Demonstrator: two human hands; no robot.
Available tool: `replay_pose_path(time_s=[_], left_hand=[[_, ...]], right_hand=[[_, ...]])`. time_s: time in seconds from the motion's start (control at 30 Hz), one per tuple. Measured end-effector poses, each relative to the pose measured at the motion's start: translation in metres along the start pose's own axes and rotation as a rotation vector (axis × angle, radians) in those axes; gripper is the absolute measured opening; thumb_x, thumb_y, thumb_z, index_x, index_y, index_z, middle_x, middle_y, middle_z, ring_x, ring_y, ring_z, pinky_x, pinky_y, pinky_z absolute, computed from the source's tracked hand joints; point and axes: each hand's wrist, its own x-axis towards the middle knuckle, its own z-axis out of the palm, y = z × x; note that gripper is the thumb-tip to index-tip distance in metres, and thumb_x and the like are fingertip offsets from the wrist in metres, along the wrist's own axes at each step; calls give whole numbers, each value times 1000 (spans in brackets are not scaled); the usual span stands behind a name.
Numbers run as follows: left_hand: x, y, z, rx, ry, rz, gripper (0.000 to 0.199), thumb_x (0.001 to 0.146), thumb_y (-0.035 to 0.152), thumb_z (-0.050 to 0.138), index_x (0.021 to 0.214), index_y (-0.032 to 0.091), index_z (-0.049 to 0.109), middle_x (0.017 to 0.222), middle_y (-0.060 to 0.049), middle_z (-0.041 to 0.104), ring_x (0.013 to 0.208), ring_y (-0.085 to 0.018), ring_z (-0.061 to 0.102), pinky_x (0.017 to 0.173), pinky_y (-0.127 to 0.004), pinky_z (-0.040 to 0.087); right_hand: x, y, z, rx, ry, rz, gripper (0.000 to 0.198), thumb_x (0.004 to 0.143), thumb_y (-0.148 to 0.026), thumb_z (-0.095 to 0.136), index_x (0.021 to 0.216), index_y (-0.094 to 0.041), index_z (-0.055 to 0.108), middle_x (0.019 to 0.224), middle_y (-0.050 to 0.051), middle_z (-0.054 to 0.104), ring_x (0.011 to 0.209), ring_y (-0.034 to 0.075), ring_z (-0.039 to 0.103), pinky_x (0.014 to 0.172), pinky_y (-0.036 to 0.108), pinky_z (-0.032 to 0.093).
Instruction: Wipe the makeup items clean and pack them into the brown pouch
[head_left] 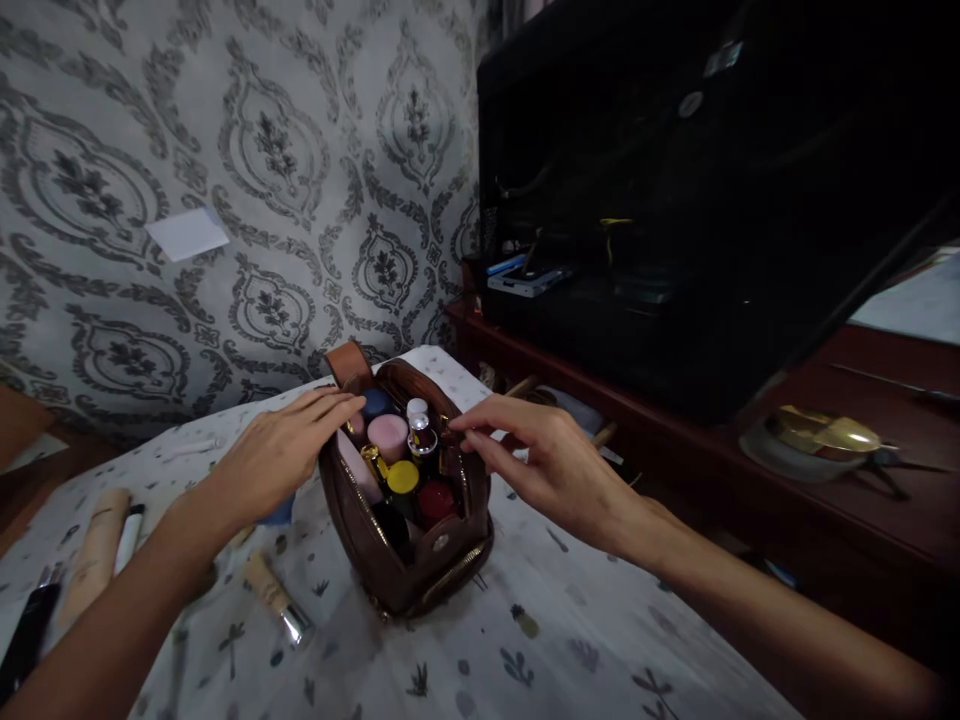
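Observation:
A brown zippered bag (352,530) stands upright on the bed or table cover, its top spread apart. Inside sit a pink-lidded jar (388,437), a blue round lid (376,403), a yellow lid (403,477), a dark red lid (436,500) and a small silver-and-white-topped bottle (421,435). My left hand (289,445) grips the bag's left rim, fingers extended over the edge and thumb hidden. On the opposite side, my right hand (529,455) pinches the right rim near the zipper between thumb and index finger.
Left of the bag lie a beige foundation bottle with silver cap (277,600), a beige tube (97,545) and a black item (28,635). A large black screen (675,200) stands on a dark red cabinet (585,390) at right. Patterned wallpaper (270,150) rises behind.

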Motion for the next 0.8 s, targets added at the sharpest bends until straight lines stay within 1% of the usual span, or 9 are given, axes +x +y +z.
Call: replay_pose_path(time_s=[0.07,0.17,0.23,0.3,0.4,0.47,0.6,0.7,0.8], left_hand=[[1,-1,-1,-36,14,-32,67,81,1,33,141,22,52,147,-7,55,133,-23,53,100,-38,54],[7,-6,-3,-137,64,-105,56,90,11,30,140,24,53,152,-6,50,132,-22,54,103,-38,51],[15,-12,-4,-199,80,-163,50,95,23,31,140,24,53,149,-7,53,130,-24,56,104,-39,49],[25,-18,-5,-237,41,-206,50,95,29,33,141,24,52,144,-8,59,127,-25,58,104,-40,49],[40,-23,-9,-270,-73,-231,51,91,29,34,136,24,58,137,-7,64,122,-27,62,103,-42,48],[45,-23,-14,-311,-109,-226,49,89,29,35,128,23,64,129,-7,70,116,-27,65,100,-41,49],[45,-19,-20,-348,-81,-211,42,90,31,35,113,24,70,114,-4,76,104,-24,69,93,-35,52],[42,-16,-16,-267,-32,-243,42,89,30,36,117,26,67,121,-3,73,110,-25,67,96,-36,50],[41,-15,-11,-212,-26,-228,41,88,26,38,120,30,64,121,-2,72,111,-25,67,95,-35,50]], right_hand=[[-5,0,0,-3,7,-3,22,93,-19,50,100,-19,72,93,6,74,78,14,66,67,25,52],[-11,1,-2,8,13,5,23,93,-18,50,101,-20,72,92,6,74,78,15,67,64,24,52],[-14,1,-2,25,23,15,23,93,-20,50,102,-20,72,91,6,74,78,15,67,61,23,52],[-18,1,-2,42,41,23,23,93,-21,50,102,-20,71,90,6,74,77,15,68,59,23,52],[-26,3,0,74,45,55,23,93,-23,50,103,-20,71,91,7,74,77,15,69,57,23,53],[-31,5,2,102,35,83,24,93,-23,49,103,-20,71,92,7,73,77,16,69,56,23,53],[-40,10,3,128,32,107,24,94,-25,49,102,-19,71,90,8,73,76,16,69,55,23,53],[-44,11,3,125,32,109,25,95,-26,49,102,-19,71,86,7,72,75,16,68,53,22,52],[-47,11,2,132,36,117,25,95,-27,48,102,-19,71,86,7,72,72,15,68,53,22,53]])
